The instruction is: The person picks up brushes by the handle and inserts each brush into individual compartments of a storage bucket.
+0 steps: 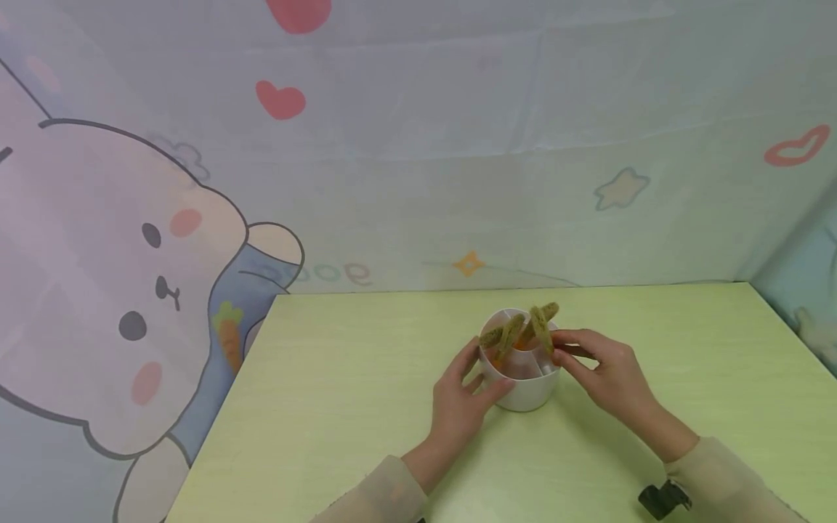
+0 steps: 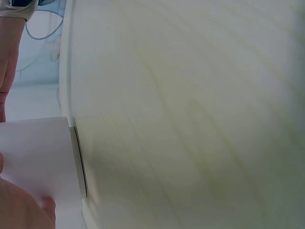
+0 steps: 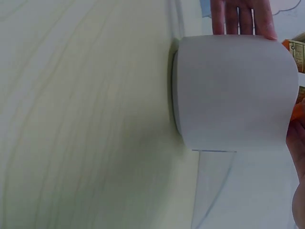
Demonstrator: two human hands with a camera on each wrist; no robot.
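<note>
A round white divided holder (image 1: 528,396) stands on the table, its inside split by thin walls. Olive-green pieces with a rough look (image 1: 510,338) lean out of its compartments, with orange showing below them. My left hand (image 1: 458,407) grips the holder from the left, thumb at the front rim and fingers along the far side. At the right rim, my right hand (image 1: 611,370) pinches the lower end of an olive-green piece (image 1: 541,327) between thumb and forefinger. In the right wrist view, orange (image 3: 299,111) shows at those fingertips; the holder's side (image 3: 233,93) hides most of its contents.
The pale yellow-green table (image 1: 340,378) reaches back to a printed cloth (image 1: 418,203) with hearts and a cartoon animal. Near the right sleeve is a small black object (image 1: 662,500).
</note>
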